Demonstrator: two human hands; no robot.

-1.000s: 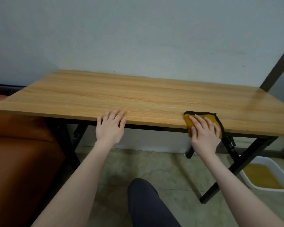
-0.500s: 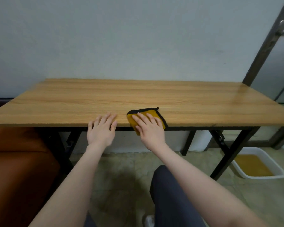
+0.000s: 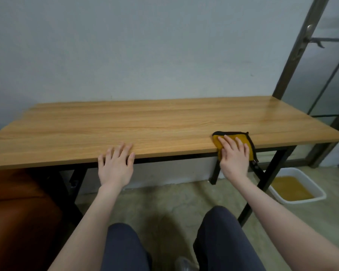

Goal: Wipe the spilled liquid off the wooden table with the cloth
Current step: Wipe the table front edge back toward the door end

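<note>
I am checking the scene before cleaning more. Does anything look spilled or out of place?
No spill shows on the table. The cloth hangs partly over the front edge under the right hand. A white tray of brownish liquid sits on the floor.

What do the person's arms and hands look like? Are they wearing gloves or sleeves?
No gloves and no sleeves show. Both forearms are bare right up to the bottom of the picture. The left hand and the right hand are bare too, with no rings, watch or bracelets that can be seen. Below, the legs wear dark grey trousers.
</note>
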